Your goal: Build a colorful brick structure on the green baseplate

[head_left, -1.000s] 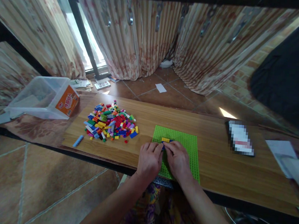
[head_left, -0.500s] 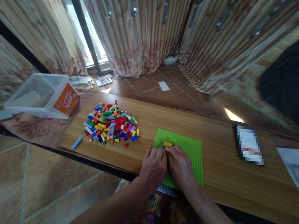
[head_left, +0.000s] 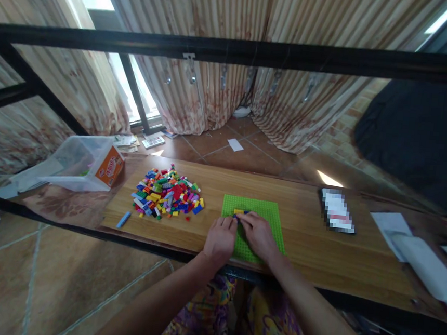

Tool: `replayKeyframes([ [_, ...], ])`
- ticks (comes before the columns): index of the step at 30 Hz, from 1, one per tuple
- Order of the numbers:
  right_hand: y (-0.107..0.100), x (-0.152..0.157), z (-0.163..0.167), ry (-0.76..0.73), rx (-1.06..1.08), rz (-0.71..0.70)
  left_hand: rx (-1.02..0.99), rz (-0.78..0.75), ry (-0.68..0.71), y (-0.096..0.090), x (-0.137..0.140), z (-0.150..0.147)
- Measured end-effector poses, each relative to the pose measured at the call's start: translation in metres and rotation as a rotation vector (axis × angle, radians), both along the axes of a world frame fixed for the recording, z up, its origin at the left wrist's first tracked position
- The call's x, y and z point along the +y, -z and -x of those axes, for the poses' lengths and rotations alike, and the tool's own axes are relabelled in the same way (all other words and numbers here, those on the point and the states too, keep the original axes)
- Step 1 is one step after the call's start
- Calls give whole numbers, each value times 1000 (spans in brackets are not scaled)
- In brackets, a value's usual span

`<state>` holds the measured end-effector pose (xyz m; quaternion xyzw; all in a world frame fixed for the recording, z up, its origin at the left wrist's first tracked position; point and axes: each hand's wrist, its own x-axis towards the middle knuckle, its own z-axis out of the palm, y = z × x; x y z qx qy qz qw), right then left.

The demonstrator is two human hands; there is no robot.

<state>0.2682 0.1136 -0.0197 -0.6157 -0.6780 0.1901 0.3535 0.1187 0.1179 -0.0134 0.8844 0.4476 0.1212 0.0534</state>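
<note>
You have the bent fingers of your left hand (head_left: 220, 237) and right hand (head_left: 257, 234) at the blue brick (head_left: 235, 216), beside the yellow brick (head_left: 239, 211) over the green baseplate (head_left: 253, 203); whether they grip, I cannot tell, so please align studs before pressing evenly.

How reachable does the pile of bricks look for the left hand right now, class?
Probably yes. The left hand is at the left side of the green baseplate, and the pile of bricks lies farther left across the wooden tabletop, with no barrier visible between hand and pile.
</note>
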Motion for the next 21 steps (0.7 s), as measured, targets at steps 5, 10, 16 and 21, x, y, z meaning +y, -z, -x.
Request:
replayKeyframes([
  [5,-4,-6,-13,216,96,-36,-230,192,-140,-16,10,5],
  [10,-9,-6,-12,274,-28,133,-195,421,-339,-38,34,-2],
  [16,-26,15,-2,217,-86,391,-127,595,-330,-42,62,-10],
  [21,-32,29,1,181,-73,483,-70,718,-317,-35,74,-13],
])
